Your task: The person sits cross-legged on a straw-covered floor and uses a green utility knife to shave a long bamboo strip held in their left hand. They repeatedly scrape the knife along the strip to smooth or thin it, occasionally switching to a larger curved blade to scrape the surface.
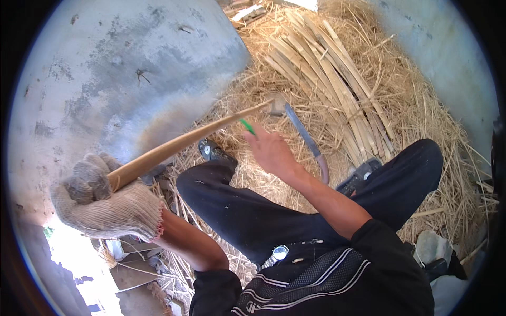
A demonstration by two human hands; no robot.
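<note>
My left hand, in a grey-white knitted glove, is closed round the near end of a long, light-brown strip of wood or bamboo. The strip slants up to the right, its narrow far end near a small greyish block. Bare and partly curled, my right hand is beside the strip's far half. From its fingers pokes a small green piece, close to the strip; its kind is hard to make out. A long metal blade with a brownish handle lies on the shavings right of that hand.
Several pale split strips lie in a bundle on shavings that cover the floor. A stained grey-blue wall stands at the left, another pale wall at the right. My dark-trousered legs are bent on either side.
</note>
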